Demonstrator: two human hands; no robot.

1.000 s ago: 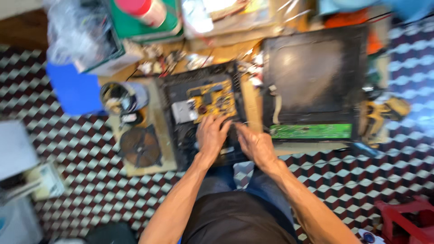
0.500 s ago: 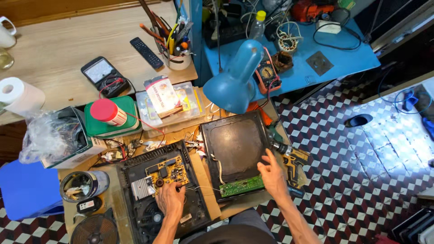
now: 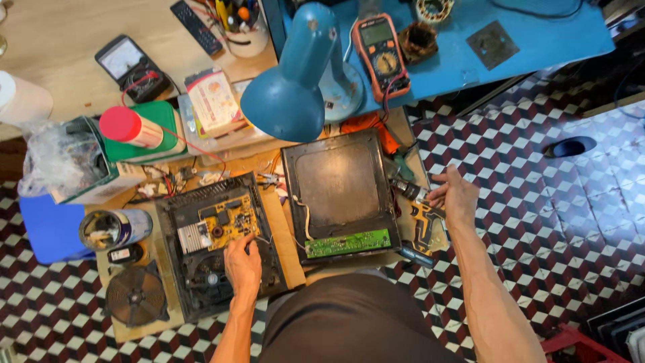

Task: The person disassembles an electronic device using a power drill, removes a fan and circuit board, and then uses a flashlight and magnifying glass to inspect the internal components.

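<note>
Head view: red-capped can [image 3: 131, 128] on green box [image 3: 164, 144]

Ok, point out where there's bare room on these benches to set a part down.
Bare wood lies on the wooden table left of the analog meter. Bare blue top lies on the blue table right of the metal plate. It is crowded around the opened appliance base under the left hand and the cordless drill by the right hand.

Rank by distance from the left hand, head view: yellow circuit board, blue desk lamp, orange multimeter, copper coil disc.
From the left hand, nearest first:
1. Yellow circuit board: just above the hand, inside the open black casing.
2. Copper coil disc: off to its left, bottom corner of the board.
3. Blue desk lamp: well above.
4. Orange multimeter: farthest, on the blue table.
</note>
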